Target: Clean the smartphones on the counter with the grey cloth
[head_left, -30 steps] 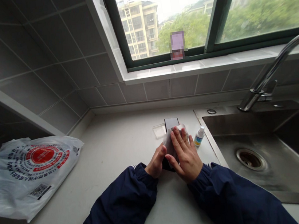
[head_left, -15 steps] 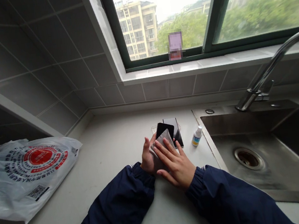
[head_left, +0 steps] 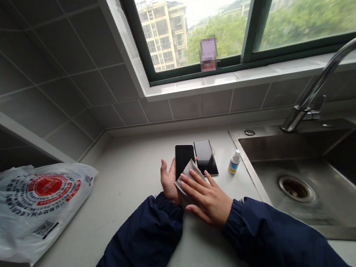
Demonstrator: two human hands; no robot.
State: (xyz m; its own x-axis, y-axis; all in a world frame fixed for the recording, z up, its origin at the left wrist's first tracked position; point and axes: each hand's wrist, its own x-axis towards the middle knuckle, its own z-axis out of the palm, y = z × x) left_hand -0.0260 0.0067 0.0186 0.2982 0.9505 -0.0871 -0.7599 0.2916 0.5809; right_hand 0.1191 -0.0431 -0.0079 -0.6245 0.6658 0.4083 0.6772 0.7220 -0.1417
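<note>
A black smartphone (head_left: pixel 183 157) lies screen up in my left hand (head_left: pixel 169 183), which grips it from below and along its left side, thumb raised. My right hand (head_left: pixel 207 195) holds a grey cleaning cloth (head_left: pixel 184 178) against the lower part of the screen, its fingers long and nearly straight over the fabric. Cloth and fingers hide the phone's lower end. Just right of this phone, a second dark smartphone (head_left: pixel 206 160) rests on the counter. Farther right stands a small white spray bottle (head_left: pixel 234 162) with a blue and yellow label.
The pale counter (head_left: pixel 130 170) runs up to a tiled wall below a window. At the right is a steel sink (head_left: pixel 330 192) with a chrome faucet (head_left: pixel 304 95) arching over it. A white plastic bag (head_left: pixel 9 225) with red and black print lies at the left.
The held phone has shifted left and turned more upright, uncovering more of the second phone. My left hand moved left with it; the cloth slid slightly down and left.
</note>
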